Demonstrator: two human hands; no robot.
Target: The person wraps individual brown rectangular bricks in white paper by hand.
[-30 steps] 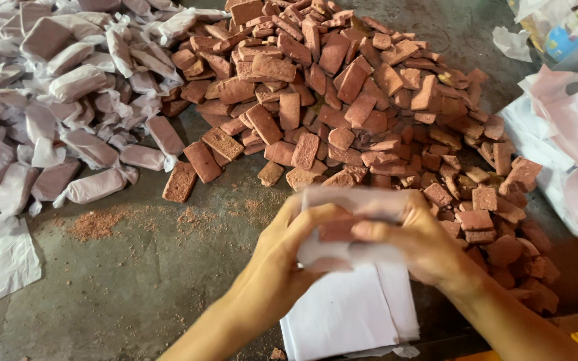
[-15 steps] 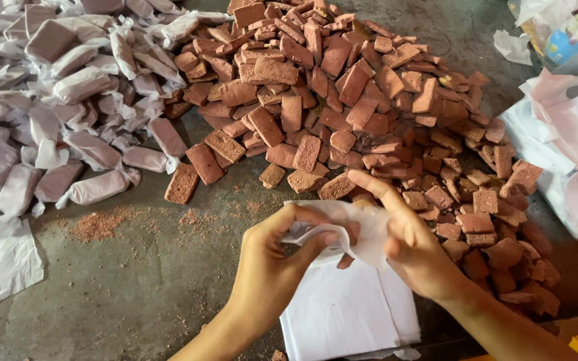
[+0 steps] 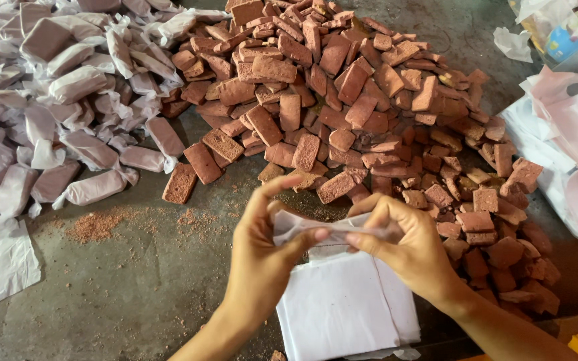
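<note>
Both hands have drawn closer together since a moment ago, the left hand (image 3: 262, 257) and right hand (image 3: 406, 244) now pinching a thin white wrapper (image 3: 322, 230) taut between fingertips, just above the paper stack (image 3: 346, 307), beside the brick-red block pile (image 3: 342, 100).

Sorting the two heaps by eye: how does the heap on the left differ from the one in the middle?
The wrapped blocks look pale, each twisted shut in thin white paper; the bare blocks show rough reddish-brown faces. The bare heap is piled higher. Both hold small rectangular blocks on the same grey floor.
</note>
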